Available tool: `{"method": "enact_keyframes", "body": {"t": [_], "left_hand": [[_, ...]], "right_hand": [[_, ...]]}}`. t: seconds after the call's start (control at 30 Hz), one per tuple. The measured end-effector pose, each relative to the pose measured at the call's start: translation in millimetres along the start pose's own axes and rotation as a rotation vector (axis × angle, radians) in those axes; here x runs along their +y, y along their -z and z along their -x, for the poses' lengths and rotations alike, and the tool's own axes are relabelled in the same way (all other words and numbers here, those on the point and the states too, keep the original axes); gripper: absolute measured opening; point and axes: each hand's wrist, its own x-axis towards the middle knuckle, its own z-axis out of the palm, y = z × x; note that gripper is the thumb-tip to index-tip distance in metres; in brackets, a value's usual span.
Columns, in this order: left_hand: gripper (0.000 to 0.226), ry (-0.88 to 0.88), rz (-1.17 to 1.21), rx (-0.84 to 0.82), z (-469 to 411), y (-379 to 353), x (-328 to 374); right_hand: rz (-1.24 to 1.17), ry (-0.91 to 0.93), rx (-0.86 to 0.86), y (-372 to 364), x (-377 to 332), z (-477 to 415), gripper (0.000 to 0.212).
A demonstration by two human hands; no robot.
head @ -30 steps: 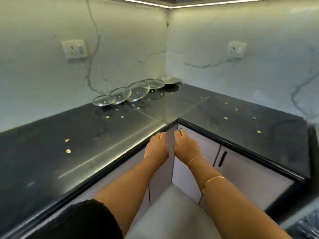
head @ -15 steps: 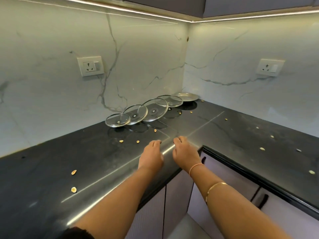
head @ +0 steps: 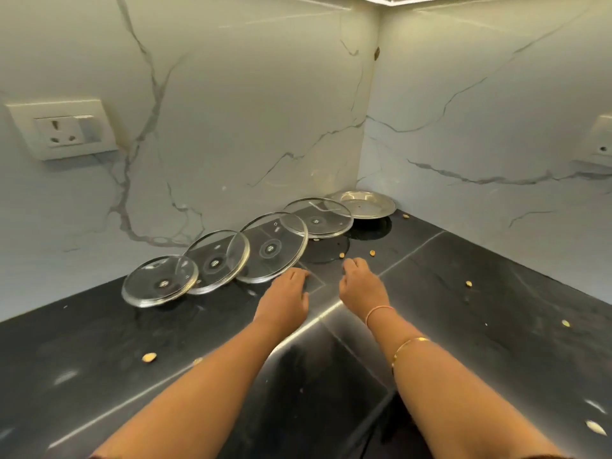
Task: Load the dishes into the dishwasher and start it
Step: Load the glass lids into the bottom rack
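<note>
Several round glass lids with metal rims lie in an overlapping row along the back of the black countertop (head: pixel 99 352), from the smallest lid (head: pixel 159 281) on the left to the farthest lid (head: pixel 319 220). A steel plate (head: pixel 362 204) sits in the corner behind them. My left hand (head: pixel 284 298) reaches over the counter, fingers loosely bent, just in front of the third lid (head: pixel 270 248) and holding nothing. My right hand (head: pixel 362 283) hovers beside it, fingers loosely curled and empty, below the farthest lid.
Small yellowish crumbs such as one crumb (head: pixel 149 357) are scattered over the countertop. Marble walls meet in a corner behind the lids. A wall socket (head: pixel 63 129) is at the left, and another socket (head: pixel 604 140) at the right edge.
Both hands have moved from the cabinet edge up and forward over the counter, close to the lids. The view has come nearer to the corner.
</note>
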Motion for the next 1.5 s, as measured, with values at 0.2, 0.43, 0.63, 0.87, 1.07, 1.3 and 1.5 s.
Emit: {"method": "enact_keyframes", "body": {"t": [0.2, 0.43, 0.63, 0.87, 1.07, 1.3, 1.5], "left_hand": [[0.036, -0.003, 0.025, -0.067, -114, -39, 23], [0.032, 0.057, -0.043, -0.197, -209, -83, 30], [0.056, 0.154, -0.228, -0.169, -254, -116, 24], [0.066, 0.294, -0.508, -0.336, -288, -135, 17], [0.071, 0.259, -0.551, -0.359, -306, -136, 11], [0.042, 0.231, -0.378, -0.197, -308, -117, 18], [0.031, 0.152, -0.03, -0.055, -272, -100, 45]], "right_hand": [[-0.192, -0.223, -0.055, 12, 76, -116, 0.03], [-0.581, -0.418, -0.084, -7, 133, -216, 0.045], [-1.074, -0.652, 0.065, -31, 151, -278, 0.081], [-1.636, -0.917, 0.118, -39, 173, -318, 0.053], [-1.808, -0.912, 0.038, -49, 168, -330, 0.039], [-1.702, -0.935, 0.244, -53, 172, -327, 0.031], [-1.437, -0.757, 0.505, -20, 175, -279, 0.017]]}}
